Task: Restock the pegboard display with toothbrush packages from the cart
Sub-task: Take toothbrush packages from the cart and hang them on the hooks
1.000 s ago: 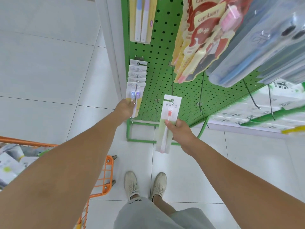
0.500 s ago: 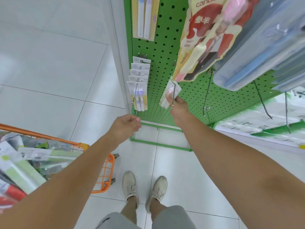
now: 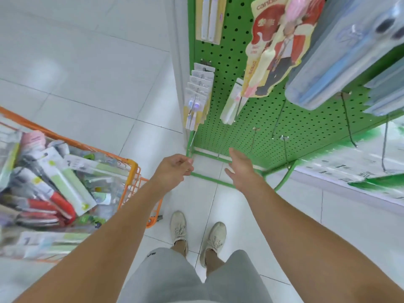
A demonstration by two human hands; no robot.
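The left hand (image 3: 175,169) was seen at the centre of the frame, its fingers loosely curled with the fingertips drawn together; whether anything thin was pinched in that grip could not be told. The right hand (image 3: 240,167) was held just to its right, fingers straight and spread, its grip released and nothing grasped. A pale toothbrush package (image 3: 231,103) was hung on a hook of the green pegboard (image 3: 258,119), above the right hand and well apart from it. A row of packages with purple brush heads (image 3: 196,101) was hung at the pegboard's left edge, above the left hand and not touched by it. At the left of the frame, the orange cart (image 3: 131,169) was filled with more toothbrush packages (image 3: 65,182), near the left forearm. Light shoes (image 3: 196,232) were seen on the white tiled floor (image 3: 87,73) at lower centre.
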